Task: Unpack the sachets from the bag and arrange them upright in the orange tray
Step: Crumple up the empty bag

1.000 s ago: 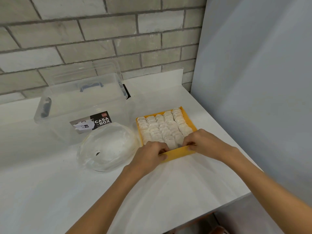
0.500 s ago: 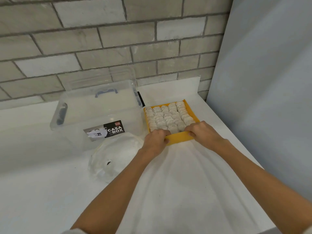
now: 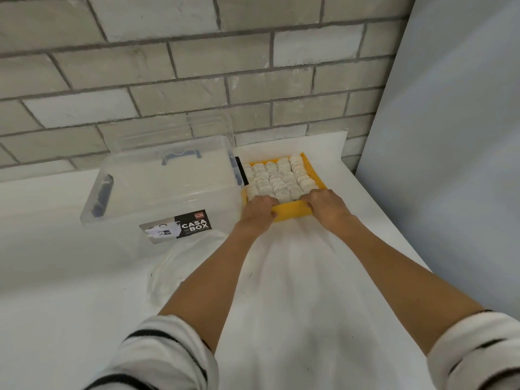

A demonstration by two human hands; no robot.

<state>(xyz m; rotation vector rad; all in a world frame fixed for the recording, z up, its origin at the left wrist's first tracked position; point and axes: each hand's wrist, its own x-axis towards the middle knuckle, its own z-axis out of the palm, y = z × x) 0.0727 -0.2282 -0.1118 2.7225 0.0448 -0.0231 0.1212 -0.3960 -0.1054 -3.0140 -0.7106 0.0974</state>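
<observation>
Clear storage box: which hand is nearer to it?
Left. The left hand grips the orange tray at its near corner beside the clear storage box; the right hand grips the other near corner, farther from the box.

The tray (image 3: 291, 214) is orange-yellow. The sachets (image 3: 277, 178) are off-white, perhaps flecked with grey; the view is too soft to be sure. The table (image 3: 70, 277) is plain white. The wall (image 3: 168, 66) is pale grey brick with darker grey joints. The box (image 3: 168, 187) is clear with blue handles, its label (image 3: 180, 225) black with white lettering and a small red mark. The bag (image 3: 183, 263) is clear to milky. The sleeves (image 3: 157, 356) are white with thin black stripes. The side panel (image 3: 450, 136) is pale blue-grey.
</observation>
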